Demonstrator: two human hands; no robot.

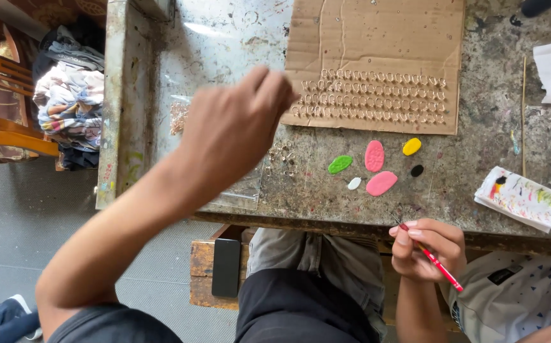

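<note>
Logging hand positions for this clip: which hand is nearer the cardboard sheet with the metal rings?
Left. The left hand hovers at the cardboard sheet's left edge; the right hand holds a red brush below the table edge.

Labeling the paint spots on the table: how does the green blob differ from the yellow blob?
The green blob sits left of the two pink ones, lower on the table; the yellow blob sits right of them, nearer the cardboard sheet. The green blob looks longer and narrower; the yellow blob is shorter and rounder. Both are tilted ovals lying on the bare, stained table, untouched by either hand.
</note>
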